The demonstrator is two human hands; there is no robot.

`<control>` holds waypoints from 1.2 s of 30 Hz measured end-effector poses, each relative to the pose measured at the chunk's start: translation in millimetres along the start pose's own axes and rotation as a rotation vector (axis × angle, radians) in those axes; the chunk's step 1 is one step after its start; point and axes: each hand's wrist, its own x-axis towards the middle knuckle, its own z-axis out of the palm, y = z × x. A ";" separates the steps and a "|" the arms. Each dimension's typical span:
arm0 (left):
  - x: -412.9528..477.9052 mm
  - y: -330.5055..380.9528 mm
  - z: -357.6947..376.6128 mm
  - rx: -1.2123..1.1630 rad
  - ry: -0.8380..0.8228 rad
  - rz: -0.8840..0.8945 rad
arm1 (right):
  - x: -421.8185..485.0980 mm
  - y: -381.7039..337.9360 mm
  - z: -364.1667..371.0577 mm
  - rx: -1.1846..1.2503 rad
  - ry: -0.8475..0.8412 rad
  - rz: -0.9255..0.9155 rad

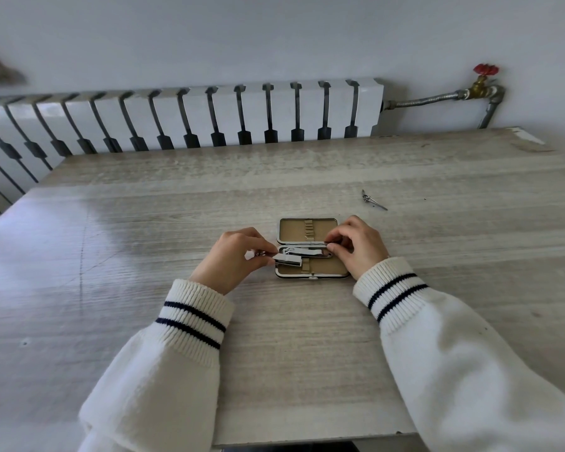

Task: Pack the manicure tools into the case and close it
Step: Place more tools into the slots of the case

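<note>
Two white knitted sleeves, each cuff ringed by two dark stripes, reach in from the near edge over the pale wood-grain table. One manicure case lies open flat at mid-table, its two tan-lined halves hinged along the middle; the far half shows a row of empty elastic loops, and no brand or lettering can be read on it.

Across the near half lie two nail clippers: a larger clipper just below the hinge and a smaller clipper beside it, its end jutting past the case's left edge. The left hand has its grip pinched shut on the left end of the smaller clipper; something small and shiny shows by its fingertips, too unclear to name. The right hand has its fingertips closed on the right end of the larger clipper, at the hinge line.

One slim metal tool lies loose on the table, well apart, beyond and right of the case.

One white radiator stands behind, with one red-handled valve on its pipe.
</note>
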 end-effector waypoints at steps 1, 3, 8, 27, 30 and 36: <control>-0.1 0.5 0.1 -0.003 -0.004 0.000 | -0.1 -0.1 -0.2 0.001 -0.002 0.000; -0.2 1.3 0.1 -0.007 -0.008 -0.002 | -0.3 -0.4 -0.5 0.002 -0.003 -0.002; -1.2 2.0 -0.6 -0.009 -0.026 -0.011 | -0.4 -1.1 -0.2 0.007 -0.006 -0.005; -3.2 2.4 -3.8 -0.005 -0.084 0.001 | -1.5 -1.3 0.0 -0.012 -0.012 0.006; -3.0 2.3 -4.3 0.002 -0.082 0.005 | -1.5 -1.6 0.1 -0.013 -0.010 0.010; -0.7 4.2 0.1 0.001 -0.075 0.005 | -1.5 -1.9 -0.5 -0.006 -0.011 0.012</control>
